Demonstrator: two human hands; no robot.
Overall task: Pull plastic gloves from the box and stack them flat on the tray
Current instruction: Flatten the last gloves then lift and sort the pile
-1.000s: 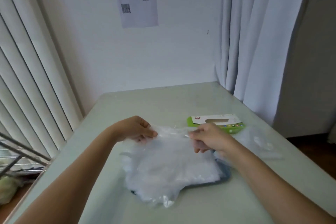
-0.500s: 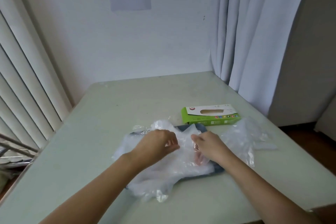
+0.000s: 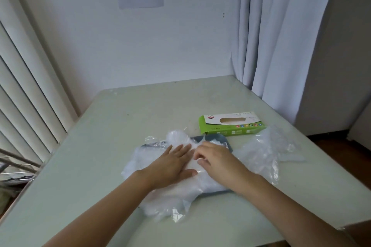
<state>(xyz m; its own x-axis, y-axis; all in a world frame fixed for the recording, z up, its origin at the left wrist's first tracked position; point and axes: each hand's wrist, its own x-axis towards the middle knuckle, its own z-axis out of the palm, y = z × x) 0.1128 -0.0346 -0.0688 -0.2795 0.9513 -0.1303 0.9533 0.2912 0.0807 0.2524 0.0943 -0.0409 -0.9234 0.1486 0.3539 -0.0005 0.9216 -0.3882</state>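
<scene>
A stack of clear plastic gloves (image 3: 172, 198) lies on a dark grey tray (image 3: 217, 138) and spills over its near and left edges. My left hand (image 3: 170, 163) rests flat on the stack, fingers straight and spread. My right hand (image 3: 216, 159) lies on the stack beside it with fingers loosely bent, touching the top glove. The green and white glove box (image 3: 230, 125) lies flat behind the tray, its slot facing up. A loose heap of crumpled gloves (image 3: 265, 150) sits on the table to the right of the tray.
The pale green table (image 3: 120, 126) ends at a near edge and a right edge with dark floor beyond. White curtains (image 3: 281, 36) hang at the back right, vertical blinds (image 3: 24, 86) on the left. A metal rack (image 3: 14, 166) stands at the left edge.
Both hands lowered a glove they held stretched above the tray onto the stack. My left hand has opened flat on it. The camera has tilted down a little.
</scene>
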